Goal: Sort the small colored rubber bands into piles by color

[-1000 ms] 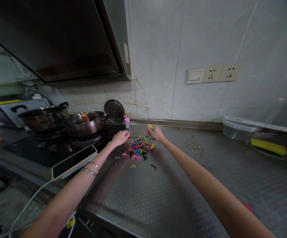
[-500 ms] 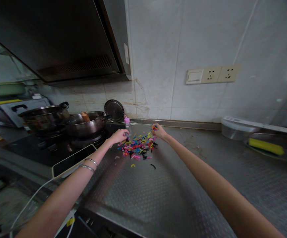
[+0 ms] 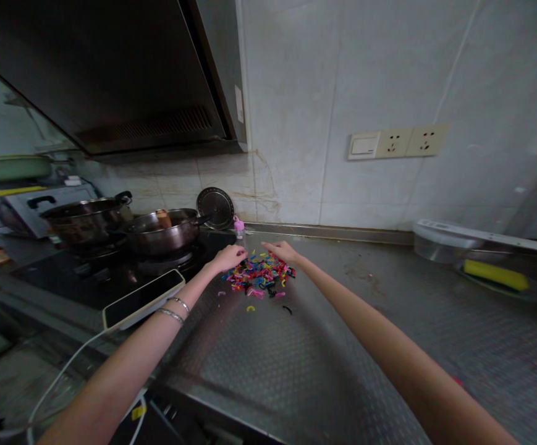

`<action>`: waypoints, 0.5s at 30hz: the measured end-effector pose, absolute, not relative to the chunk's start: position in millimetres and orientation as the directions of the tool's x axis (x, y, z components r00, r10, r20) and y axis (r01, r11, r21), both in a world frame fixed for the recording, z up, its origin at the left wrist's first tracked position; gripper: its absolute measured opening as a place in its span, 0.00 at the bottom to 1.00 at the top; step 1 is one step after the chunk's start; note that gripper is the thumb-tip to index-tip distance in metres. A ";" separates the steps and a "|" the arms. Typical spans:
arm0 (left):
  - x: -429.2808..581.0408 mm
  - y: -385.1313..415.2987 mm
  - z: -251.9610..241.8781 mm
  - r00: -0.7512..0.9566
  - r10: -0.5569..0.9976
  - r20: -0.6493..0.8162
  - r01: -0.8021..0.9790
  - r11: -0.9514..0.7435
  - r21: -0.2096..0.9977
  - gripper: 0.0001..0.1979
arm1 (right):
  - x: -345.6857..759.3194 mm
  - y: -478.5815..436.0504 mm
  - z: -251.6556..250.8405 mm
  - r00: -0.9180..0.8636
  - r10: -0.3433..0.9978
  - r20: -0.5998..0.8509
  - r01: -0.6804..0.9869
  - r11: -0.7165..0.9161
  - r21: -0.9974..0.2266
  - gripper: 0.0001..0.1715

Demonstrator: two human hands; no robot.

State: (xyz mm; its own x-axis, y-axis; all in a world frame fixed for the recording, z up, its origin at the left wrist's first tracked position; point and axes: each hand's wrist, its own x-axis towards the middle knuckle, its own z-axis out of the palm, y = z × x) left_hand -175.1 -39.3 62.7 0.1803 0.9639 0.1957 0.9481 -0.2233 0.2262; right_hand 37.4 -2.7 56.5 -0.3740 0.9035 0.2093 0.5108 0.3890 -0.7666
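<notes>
A heap of small coloured elastic bands (image 3: pixel 259 274) lies on the steel counter (image 3: pixel 324 346), with a few strays just in front of it. My left hand (image 3: pixel 230 256) rests at the heap's left edge, fingers curled; what they hold, if anything, is hidden. My right hand (image 3: pixel 281 250) lies at the heap's back right edge, fingers stretched out over the bands. A small clear bottle with a pink cap (image 3: pixel 239 228) stands just behind the hands.
A phone (image 3: pixel 144 298) on a white cable lies at the hob's edge. Two pans (image 3: pixel 164 228) sit on the hob under the hood (image 3: pixel 110 74). A round lid (image 3: pixel 215 207) leans against the wall. At far right are a clear container (image 3: pixel 435 242) and a yellow object (image 3: pixel 495 275).
The scattered bands have been drawn into a tighter heap. Both hands moved inward toward each other; the right hand lowered and flattened over the bands.
</notes>
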 end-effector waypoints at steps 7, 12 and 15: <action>-170.3 -45.1 63.6 0.164 0.956 0.245 0.940 -0.226 0.256 0.20 | 29.0 -18.0 64.3 -0.457 0.882 0.118 0.112 0.189 -0.976 0.32; -170.7 -51.8 64.4 0.138 0.946 0.292 0.939 -0.219 0.266 0.19 | 23.7 -23.5 69.1 -0.400 0.915 0.056 0.043 0.079 -0.996 0.30; -168.3 -54.5 63.3 0.161 0.920 0.357 0.907 -0.281 0.313 0.18 | 21.6 -26.0 68.5 -0.375 0.924 0.079 0.093 0.122 -0.988 0.37</action>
State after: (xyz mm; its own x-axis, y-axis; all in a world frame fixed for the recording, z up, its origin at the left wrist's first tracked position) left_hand -168.3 -54.5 63.3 0.1613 0.9200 0.3572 0.9072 -0.2807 0.3133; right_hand 21.6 -26.0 68.5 -0.3748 0.9237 0.0789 0.0934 0.1223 -0.9881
